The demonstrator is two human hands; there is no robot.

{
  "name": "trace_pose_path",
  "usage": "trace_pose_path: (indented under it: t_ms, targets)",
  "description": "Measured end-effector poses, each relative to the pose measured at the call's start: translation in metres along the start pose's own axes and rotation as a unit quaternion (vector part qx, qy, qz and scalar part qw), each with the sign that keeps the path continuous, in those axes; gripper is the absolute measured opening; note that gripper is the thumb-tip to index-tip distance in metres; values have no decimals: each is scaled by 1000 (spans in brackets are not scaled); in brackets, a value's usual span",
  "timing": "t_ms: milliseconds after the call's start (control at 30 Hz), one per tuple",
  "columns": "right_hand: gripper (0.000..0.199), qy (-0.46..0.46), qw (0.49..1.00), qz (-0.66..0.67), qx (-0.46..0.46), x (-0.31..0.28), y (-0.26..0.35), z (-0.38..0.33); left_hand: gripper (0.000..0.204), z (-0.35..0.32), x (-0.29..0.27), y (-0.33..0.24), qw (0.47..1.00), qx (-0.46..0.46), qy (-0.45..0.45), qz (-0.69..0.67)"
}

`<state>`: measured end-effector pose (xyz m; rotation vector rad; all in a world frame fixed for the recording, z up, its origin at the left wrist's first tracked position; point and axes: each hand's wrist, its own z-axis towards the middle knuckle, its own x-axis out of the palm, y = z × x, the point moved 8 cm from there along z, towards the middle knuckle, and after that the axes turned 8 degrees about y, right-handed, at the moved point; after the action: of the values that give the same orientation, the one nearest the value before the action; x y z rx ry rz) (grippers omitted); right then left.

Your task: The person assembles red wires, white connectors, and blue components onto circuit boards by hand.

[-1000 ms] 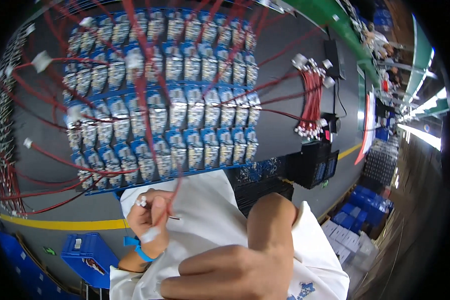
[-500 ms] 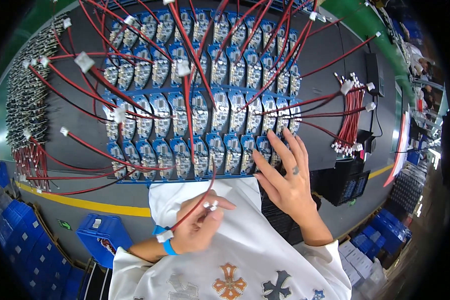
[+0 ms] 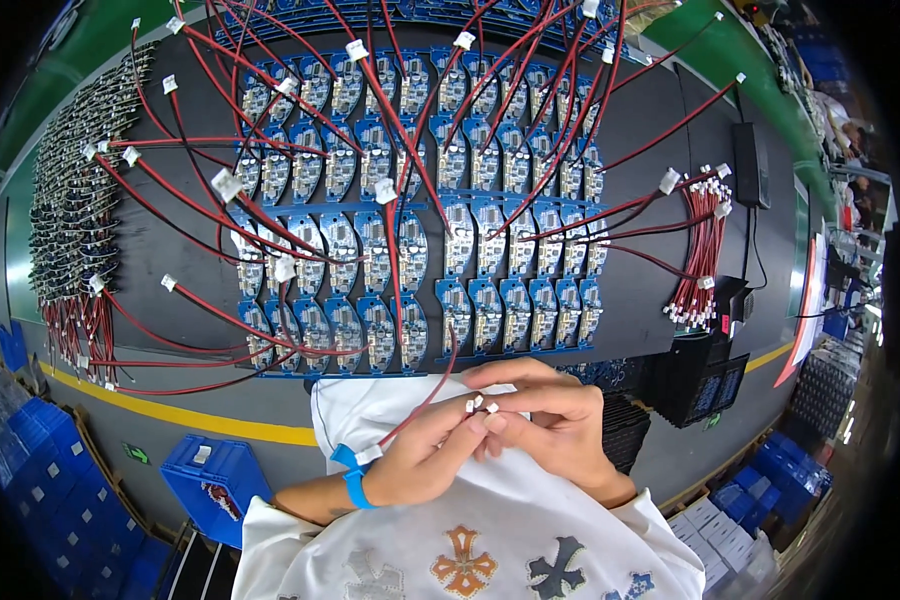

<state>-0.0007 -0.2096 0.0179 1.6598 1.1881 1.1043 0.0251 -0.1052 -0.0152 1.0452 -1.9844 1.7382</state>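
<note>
Two hands [image 3: 420,470] [image 3: 560,430], two or three connectors [image 3: 492,408]

The right hand [image 3: 562,425], earlier spread over the circuit boards [image 3: 515,312], has come down beside the left hand [image 3: 432,462]; its fingers [image 3: 545,399] now close in at the small white plugs [image 3: 475,404], previously held by the left alone.

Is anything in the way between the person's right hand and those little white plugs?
Nothing visible is. The right hand has its fingers right at the little white plugs, beside the left hand. The red wire runs off to their left.
</note>
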Motion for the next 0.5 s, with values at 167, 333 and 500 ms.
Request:
trace_pose_path:
  t_ms: [167,333,500]
  targets:
    - [9,-90,980,49,-171,-18,16,-17,28,-3,-8,-33,982,108,-86,126]
    - [8,-78,992,-94,-16,-21,34,-17,23,-12,-20,-19,986,85,-130,67]
    - [11,35,974,-222,30,6,29,7,12,-11,-25,-21,972,118,-177,100]
